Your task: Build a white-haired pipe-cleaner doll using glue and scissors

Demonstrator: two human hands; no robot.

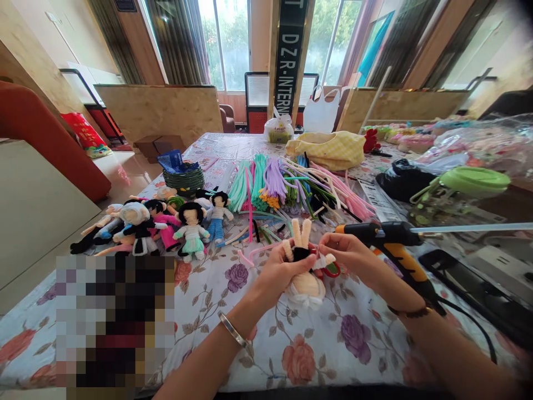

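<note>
A small fuzzy chenille-stem doll [307,287] lies upside down to me, its cream legs pointing away and its head towards me. It has a black garment, a white-wrapped arm and white trim on the head. Fingers and thumb of my left hand [277,272] are closed around its body. At the doll's right side, my right hand [343,250] is pinched near the outstretched arm; whatever lies between its fingertips is too small to make out. Red-handled scissors [332,270] rest on the table just beneath that arm, partly covered.
Several finished dolls [191,228] lie to the left by a stack of dark green coils [183,178]. Bundles of coloured chenille stems [270,178] spread behind my hands. On the right are a glue gun [400,250], its cable, a green-lidded jar [470,183] and a black bag [402,180].
</note>
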